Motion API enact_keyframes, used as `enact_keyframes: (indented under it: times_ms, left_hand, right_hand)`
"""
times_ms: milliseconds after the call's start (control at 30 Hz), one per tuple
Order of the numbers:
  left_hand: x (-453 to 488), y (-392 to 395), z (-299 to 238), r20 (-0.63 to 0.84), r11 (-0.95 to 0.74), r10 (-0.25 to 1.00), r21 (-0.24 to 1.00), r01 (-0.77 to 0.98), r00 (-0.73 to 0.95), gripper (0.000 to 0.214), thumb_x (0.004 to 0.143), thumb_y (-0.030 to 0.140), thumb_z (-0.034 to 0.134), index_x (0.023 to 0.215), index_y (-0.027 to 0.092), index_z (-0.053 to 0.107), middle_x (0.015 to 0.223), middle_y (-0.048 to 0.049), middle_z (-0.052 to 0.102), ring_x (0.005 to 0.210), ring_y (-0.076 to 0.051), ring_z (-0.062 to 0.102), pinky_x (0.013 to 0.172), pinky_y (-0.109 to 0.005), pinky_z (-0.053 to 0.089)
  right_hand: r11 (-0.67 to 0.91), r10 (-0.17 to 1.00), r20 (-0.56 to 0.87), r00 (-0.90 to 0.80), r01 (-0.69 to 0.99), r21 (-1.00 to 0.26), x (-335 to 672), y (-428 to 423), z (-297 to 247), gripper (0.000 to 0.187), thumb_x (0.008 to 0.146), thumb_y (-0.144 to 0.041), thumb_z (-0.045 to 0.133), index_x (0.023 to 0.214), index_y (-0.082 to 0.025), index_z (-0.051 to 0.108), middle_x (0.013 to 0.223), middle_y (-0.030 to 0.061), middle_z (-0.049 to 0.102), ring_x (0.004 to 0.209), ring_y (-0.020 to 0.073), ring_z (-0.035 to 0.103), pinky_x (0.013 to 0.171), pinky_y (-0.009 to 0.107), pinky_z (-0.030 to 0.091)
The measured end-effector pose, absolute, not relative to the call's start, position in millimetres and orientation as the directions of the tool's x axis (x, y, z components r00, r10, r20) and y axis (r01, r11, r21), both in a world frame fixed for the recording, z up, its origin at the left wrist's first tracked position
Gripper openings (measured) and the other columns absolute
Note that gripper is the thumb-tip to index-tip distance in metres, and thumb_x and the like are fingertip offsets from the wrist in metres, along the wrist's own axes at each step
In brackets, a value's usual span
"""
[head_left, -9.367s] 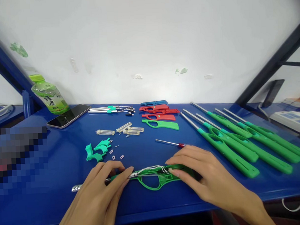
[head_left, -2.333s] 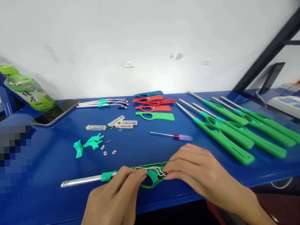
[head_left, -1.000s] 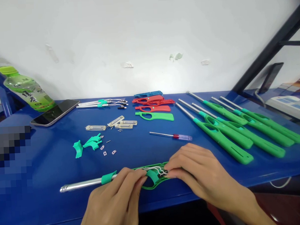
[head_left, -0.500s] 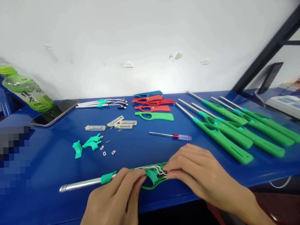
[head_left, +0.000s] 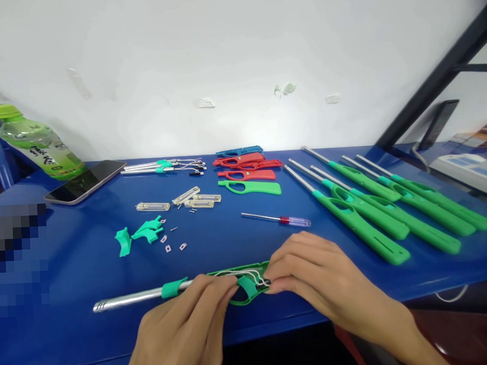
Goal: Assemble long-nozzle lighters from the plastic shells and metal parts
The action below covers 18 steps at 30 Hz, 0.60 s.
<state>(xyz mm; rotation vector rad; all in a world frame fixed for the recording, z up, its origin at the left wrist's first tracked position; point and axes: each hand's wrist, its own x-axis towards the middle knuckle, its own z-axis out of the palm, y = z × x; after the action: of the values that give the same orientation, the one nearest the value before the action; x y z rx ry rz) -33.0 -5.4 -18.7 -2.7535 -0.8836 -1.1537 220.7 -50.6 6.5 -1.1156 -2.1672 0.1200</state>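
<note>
Near the table's front edge lies an open green lighter half-shell (head_left: 248,298), with a metal lighter tube (head_left: 127,300) pointing left from it. A teal collar (head_left: 173,288) sits on the tube. My left hand (head_left: 188,319) is closed around the shell's front part, by the teal trigger (head_left: 248,285). White wires (head_left: 241,272) run through the shell. At their right end a small black part, probably the igniter, is pinched in my right hand (head_left: 312,271); the fingers hide most of it.
Several assembled green lighters (head_left: 362,231) lie at right. A screwdriver (head_left: 293,221), coloured shells (head_left: 249,175), clear fuel tanks (head_left: 153,206), loose teal triggers (head_left: 148,229) and spare tubes (head_left: 146,168) lie beyond my hands. A phone (head_left: 86,181) and bottle (head_left: 40,143) are at left.
The view has shifted very slightly. Both hands keep nearly the same grip on the shell and the black part.
</note>
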Motion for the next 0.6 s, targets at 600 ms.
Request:
enact_keyframes:
  times_ms: [600]
  left_hand:
    - [-44.2, 0.2, -24.7, 0.614, -0.861, 0.436, 0.071, 0.503, 0.658, 0.021, 0.104, 0.008, 0.063, 0.121, 0.017, 0.073, 0.113, -0.004, 0.076, 0.098, -0.018, 0.064, 0.09, -0.031, 0.053]
  right_hand:
    - [0.611, 0.764, 0.508, -0.398, 0.699, -0.371, 223.0, -51.2, 8.4, 0.013, 0.111, -0.028, 0.062, 0.106, -0.019, 0.07, 0.107, 0.0, 0.078, 0.095, 0.0148, 0.07, 0.089, 0.032, 0.049]
